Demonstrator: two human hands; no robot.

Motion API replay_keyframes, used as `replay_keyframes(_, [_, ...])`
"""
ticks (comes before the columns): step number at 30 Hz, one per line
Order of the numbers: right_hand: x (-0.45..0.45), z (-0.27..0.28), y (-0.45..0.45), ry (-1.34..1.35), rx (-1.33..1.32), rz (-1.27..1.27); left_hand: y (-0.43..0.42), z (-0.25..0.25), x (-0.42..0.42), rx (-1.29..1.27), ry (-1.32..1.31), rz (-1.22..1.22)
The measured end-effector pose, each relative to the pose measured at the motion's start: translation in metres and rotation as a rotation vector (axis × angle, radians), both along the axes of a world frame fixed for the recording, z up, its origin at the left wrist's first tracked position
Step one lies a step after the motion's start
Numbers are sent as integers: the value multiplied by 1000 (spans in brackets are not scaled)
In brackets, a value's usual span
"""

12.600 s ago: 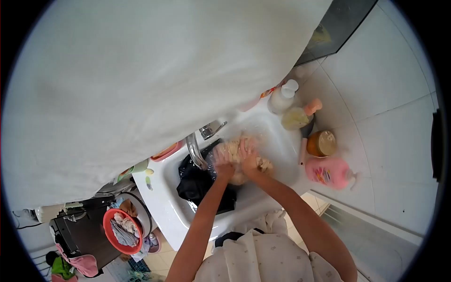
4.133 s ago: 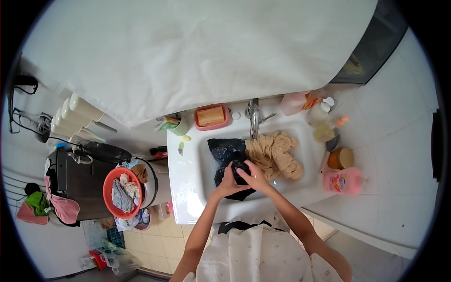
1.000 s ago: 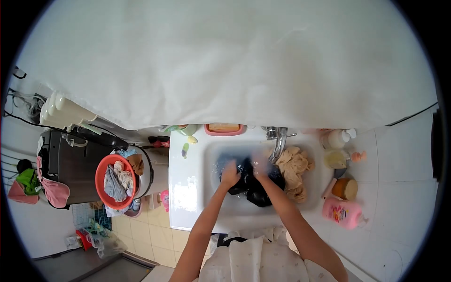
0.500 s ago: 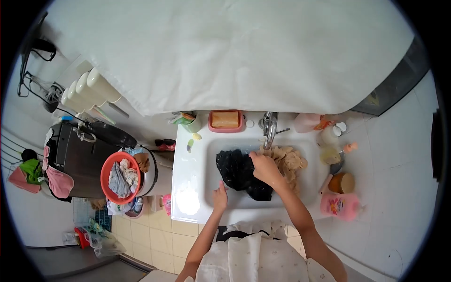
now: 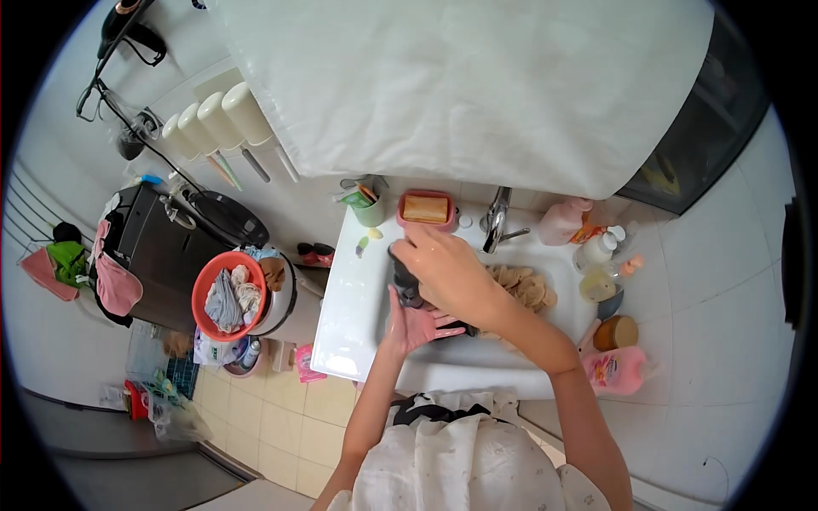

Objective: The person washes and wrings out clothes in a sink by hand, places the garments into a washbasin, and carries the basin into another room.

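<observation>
Right hand (image 5: 449, 271) grips dark cloth (image 5: 406, 286), raised over the left side of the sink (image 5: 477, 376). Left hand (image 5: 414, 327) sits just below, palm up, fingers spread; whether it touches the cloth, cannot tell. More dark fabric (image 5: 461, 329) shows beyond it. Beige cloth (image 5: 532, 288) lies crumpled in the sink to the right, partly behind the right forearm (image 5: 530, 336). Tap (image 5: 497, 221) stands at the back rim.

The single head-worn view looks forward and steeply down onto the nearby sink (image 5: 477, 375).
</observation>
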State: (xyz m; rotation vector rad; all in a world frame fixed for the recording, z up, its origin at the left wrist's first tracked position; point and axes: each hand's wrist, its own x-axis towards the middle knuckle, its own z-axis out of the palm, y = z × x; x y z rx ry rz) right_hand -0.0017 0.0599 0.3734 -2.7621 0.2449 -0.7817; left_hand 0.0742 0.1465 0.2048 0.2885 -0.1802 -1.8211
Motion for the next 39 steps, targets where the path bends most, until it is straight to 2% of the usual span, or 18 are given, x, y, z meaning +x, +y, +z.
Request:
replay_keyframes(3, [2,9,7,-11,-69,107,-4,11,-12,-61,20,28])
replay_keyframes(5, [1,10,12,-49,65,156,-6,5,-18,-45,167,120])
replay_keyframes(6, [-2,8,16,0,288,150,-6,1,-23,-43,168,120])
replay_keyframes(8, [-7,-16,22,-85,421,123,-7,-11,-33,-41,-1148,530])
replay_keyframes(9, [-11,-31,25,-170,553,92,-10,-26,-32,-37,-1146,526])
replay_keyframes(11, [-25,-60,32,-118,630,9,-23,-74,-26,26,-92,653])
replay_keyframes(12, [-31,-82,34,-206,726,-113,-27,-85,-27,60,438,669])
replay_keyframes(15, [-51,-129,37,-509,1129,-306,-24,-36,-29,99,-99,772])
replay_keyframes(16, [-55,-146,38,-659,1380,-339,-23,-40,-28,157,192,718])
replay_keyframes(19, [-78,-180,41,-949,2071,-357,-26,-40,-31,216,61,713])
replay_keyframes(20, [-83,-188,44,-965,2066,-362,-29,-37,-33,216,57,700])
replay_keyframes(22, [-93,-198,51,-926,2333,-88,-34,-26,-40,8,237,460])
replay_keyframes(26, [-112,-211,52,-888,2090,-213,-41,-26,-42,57,223,537])
replay_keyframes(28, [-123,-209,42,-406,1428,-415,-44,-38,-32,-7,325,458])
replay_keyframes(32, [-136,-176,43,-337,1287,-311,-46,-46,-25,16,219,467])
replay_keyframes(34, [-126,-165,42,-7,529,-439,-48,-42,-31,132,98,425])
replay_keyframes(37, [-101,-182,49,10,356,-522,-49,-26,-52,252,42,467])
replay_keyframes(39, [-91,-200,45,-93,324,-606,-46,-26,-52,222,66,447])
